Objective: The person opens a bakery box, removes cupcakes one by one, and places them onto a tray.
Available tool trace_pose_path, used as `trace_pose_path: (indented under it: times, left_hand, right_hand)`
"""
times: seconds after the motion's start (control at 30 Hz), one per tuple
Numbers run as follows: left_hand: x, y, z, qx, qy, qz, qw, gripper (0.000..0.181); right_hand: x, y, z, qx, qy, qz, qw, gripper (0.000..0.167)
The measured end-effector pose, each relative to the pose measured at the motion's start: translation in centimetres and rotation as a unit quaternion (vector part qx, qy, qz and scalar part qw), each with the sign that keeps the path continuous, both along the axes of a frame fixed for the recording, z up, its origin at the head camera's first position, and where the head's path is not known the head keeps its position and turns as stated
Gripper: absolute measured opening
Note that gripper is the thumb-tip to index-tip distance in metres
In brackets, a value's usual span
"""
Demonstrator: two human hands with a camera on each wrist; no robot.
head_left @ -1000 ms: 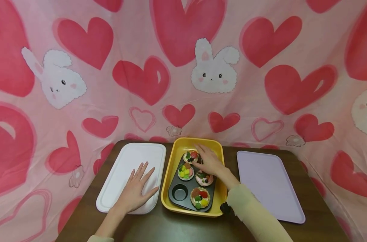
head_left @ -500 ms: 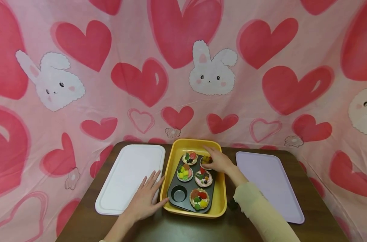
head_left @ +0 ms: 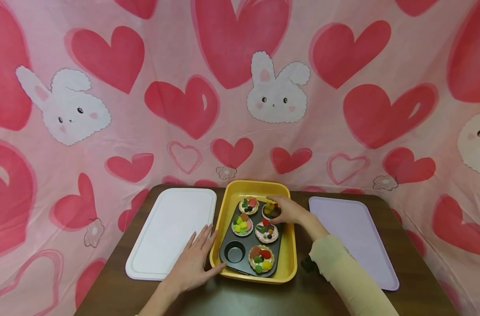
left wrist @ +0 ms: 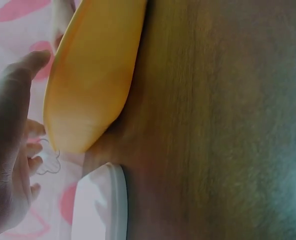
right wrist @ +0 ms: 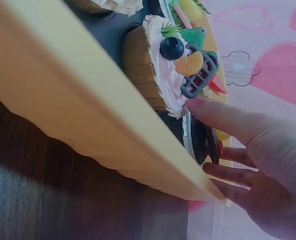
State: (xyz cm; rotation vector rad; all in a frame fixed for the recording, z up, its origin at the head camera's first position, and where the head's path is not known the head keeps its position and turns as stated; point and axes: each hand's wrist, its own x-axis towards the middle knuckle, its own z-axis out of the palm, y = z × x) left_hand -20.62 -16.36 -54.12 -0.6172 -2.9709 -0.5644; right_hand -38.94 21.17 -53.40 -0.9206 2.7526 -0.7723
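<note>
A black muffin tin (head_left: 245, 243) lies inside a yellow tray (head_left: 291, 263), holding several small tarts topped with fruit. At its far right cup is a dark chocolate-filled tart (head_left: 269, 210) with yellow and red toppings. My right hand (head_left: 293, 211) spans this tart, thumb at the near edge and fingers at the far side; in the right wrist view the thumb also lies close to the pink-cream tart (right wrist: 163, 70). My left hand (head_left: 194, 259) has its fingers extended beside the tray's left wall, with the thumb at the near left corner. The near left cup (head_left: 235, 252) holds no tart.
A white tray (head_left: 172, 228) lies left of the yellow one. To the right is a lilac tray (head_left: 354, 237). All stand on a dark wooden table (head_left: 240, 303), backed by a pink cloth with hearts and rabbits (head_left: 176, 52).
My left hand has moved right and nearer, from over the white tray to the yellow tray's side. My right hand has shifted right, coming round the chocolate tart.
</note>
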Motion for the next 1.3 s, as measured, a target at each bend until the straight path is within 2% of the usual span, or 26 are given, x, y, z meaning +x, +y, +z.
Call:
trace_pose_path:
  times: [0.07,0.1,0.2,0.33,0.37,0.4,0.57,0.63,0.77,0.93,1.1,1.3]
  left_hand:
    - [0.1,0.2,-0.1,0.007,-0.001,0.000,1.0000,0.103]
    - [0.1,0.3,-0.1,0.008,-0.004,0.001,1.0000,0.105]
    - [0.3,0.7,0.0,0.008,-0.006,0.002,0.9999,0.110]
    - [0.3,1.2,-0.1,0.002,-0.001,-0.002,1.0000,0.117]
    - [0.3,1.3,-0.1,0.000,-0.003,-0.003,1.0000,0.118]
    - [0.3,1.4,-0.1,-0.002,-0.005,-0.003,1.0000,0.119]
    - [0.1,1.8,-0.3,-0.014,-0.025,0.001,0.9996,0.122]
    - [0.1,1.9,-0.4,-0.017,-0.024,0.003,0.9996,0.123]
    - [0.0,2.1,-0.6,-0.024,-0.019,0.003,0.9995,0.125]
    - [-0.2,2.2,-0.5,-0.023,-0.031,0.007,0.9992,0.128]
    - [-0.8,2.5,-0.3,-0.008,-0.043,0.021,0.9988,0.130]
    - [-1.1,3.0,-0.1,0.010,-0.064,0.021,0.9977,0.133]
  right_hand:
    - [0.4,-0.2,0.7,0.006,-0.001,-0.003,1.0000,0.091]
    - [1.0,-0.6,1.7,0.009,-0.015,-0.011,0.9998,0.090]
    - [2.1,-1.4,3.7,0.022,-0.039,-0.026,0.9986,0.086]
    - [2.4,-1.6,4.6,0.039,-0.051,-0.023,0.9977,0.081]
    - [2.3,-1.6,4.6,0.041,-0.051,-0.017,0.9977,0.080]
    - [1.8,-1.3,4.0,0.039,-0.041,-0.004,0.9984,0.079]
    - [1.2,-1.4,4.0,0.075,-0.024,0.019,0.9967,0.077]
    - [1.5,-1.9,4.6,0.096,-0.033,0.007,0.9948,0.077]
    - [1.2,-2.4,4.4,0.112,-0.042,-0.014,0.9927,0.076]
    - [0.9,-2.7,4.4,0.123,-0.037,-0.009,0.9916,0.074]
    - [0.7,-2.8,4.8,0.122,-0.052,-0.013,0.9910,0.074]
    - [0.6,-2.9,4.2,0.122,-0.039,-0.012,0.9917,0.071]
